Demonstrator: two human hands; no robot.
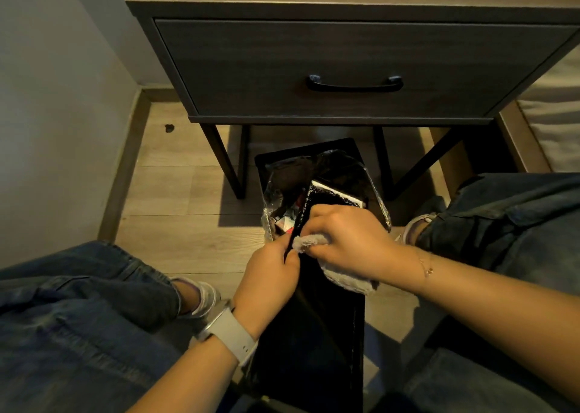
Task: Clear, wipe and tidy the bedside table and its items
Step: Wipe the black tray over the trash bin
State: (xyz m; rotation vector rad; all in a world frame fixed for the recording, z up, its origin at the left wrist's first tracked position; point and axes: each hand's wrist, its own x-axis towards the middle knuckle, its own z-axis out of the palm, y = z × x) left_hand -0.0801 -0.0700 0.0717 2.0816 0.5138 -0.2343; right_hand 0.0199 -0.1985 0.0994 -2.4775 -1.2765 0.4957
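A long black tray [314, 334] slants from my lap down toward a black bin [276, 158] lined with a clear plastic bag. My left hand [270, 271], with a pale watch on its wrist, pinches the tray's left edge. My right hand [348, 237] grips a grey cloth [343, 282] bunched against the tray's upper surface. The tray's far end hangs over the bin's mouth, where red and white scraps show. The grey wooden bedside table [314, 51] stands just behind the bin, its drawer closed.
The drawer has a black handle [354, 84]. Thin black table legs [224, 161] flank the bin. My knees in blue jeans sit at either side. A wall runs along the left and a bed edge [552, 120] along the right. The floor is wood plank.
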